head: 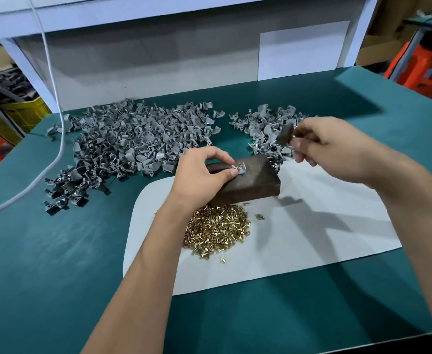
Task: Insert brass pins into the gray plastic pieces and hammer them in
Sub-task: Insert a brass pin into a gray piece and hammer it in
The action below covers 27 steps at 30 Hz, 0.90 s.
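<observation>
A dark rusty metal block (250, 180) lies on a white sheet (299, 238). My left hand (202, 175) pinches a small gray plastic piece (241, 169) on top of the block, and a brass pin stands in the piece. My right hand (329, 146) grips a small hammer (285, 136), raised above and to the right of the block, its dark head blurred. A heap of brass pins (217, 229) lies on the sheet just in front of the block.
A large pile of gray plastic pieces (133, 141) covers the green table (43, 264) to the left. A smaller pile (266, 126) lies behind the block. A white cable (56, 159) crosses the table's left side. A white panel stands at the back.
</observation>
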Each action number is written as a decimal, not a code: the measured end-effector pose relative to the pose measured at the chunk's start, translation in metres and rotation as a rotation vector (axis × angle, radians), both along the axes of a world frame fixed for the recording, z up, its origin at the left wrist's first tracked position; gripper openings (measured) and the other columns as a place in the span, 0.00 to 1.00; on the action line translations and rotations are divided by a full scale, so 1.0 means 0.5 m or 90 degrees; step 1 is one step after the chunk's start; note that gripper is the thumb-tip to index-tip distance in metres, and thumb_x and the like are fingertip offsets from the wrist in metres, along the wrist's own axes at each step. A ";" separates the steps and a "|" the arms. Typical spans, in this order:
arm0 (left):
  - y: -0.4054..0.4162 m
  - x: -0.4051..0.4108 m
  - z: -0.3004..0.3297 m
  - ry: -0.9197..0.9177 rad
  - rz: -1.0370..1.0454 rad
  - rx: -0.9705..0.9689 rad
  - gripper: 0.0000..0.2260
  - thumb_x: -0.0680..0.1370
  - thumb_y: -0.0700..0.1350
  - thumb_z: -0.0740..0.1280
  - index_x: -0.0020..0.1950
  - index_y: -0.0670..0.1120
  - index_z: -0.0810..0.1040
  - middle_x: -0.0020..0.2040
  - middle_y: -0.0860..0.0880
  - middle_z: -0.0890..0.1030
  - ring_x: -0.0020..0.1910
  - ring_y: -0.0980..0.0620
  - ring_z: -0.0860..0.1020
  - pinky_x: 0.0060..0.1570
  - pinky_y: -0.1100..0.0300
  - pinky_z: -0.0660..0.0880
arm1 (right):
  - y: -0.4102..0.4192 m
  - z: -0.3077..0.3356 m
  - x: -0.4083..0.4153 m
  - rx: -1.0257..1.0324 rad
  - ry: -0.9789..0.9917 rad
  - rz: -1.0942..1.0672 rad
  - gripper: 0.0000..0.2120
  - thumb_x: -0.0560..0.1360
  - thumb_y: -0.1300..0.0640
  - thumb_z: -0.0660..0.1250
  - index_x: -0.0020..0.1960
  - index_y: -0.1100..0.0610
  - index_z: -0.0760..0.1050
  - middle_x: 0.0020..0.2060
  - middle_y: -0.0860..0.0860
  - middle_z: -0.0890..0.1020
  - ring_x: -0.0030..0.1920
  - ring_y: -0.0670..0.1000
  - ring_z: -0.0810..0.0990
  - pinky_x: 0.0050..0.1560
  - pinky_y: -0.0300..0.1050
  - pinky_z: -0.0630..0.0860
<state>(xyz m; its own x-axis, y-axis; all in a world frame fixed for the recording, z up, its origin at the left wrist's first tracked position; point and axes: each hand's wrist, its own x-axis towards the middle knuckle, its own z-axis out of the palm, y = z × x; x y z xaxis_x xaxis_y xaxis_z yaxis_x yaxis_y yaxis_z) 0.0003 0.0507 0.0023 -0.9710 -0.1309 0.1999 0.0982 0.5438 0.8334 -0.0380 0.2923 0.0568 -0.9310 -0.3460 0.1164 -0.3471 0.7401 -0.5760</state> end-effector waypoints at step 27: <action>0.007 -0.003 -0.003 -0.045 0.005 0.079 0.05 0.73 0.37 0.78 0.42 0.45 0.85 0.50 0.50 0.86 0.52 0.51 0.84 0.61 0.49 0.79 | -0.128 0.005 0.051 0.247 0.144 0.059 0.12 0.86 0.51 0.55 0.48 0.54 0.72 0.44 0.60 0.82 0.45 0.65 0.80 0.47 0.58 0.78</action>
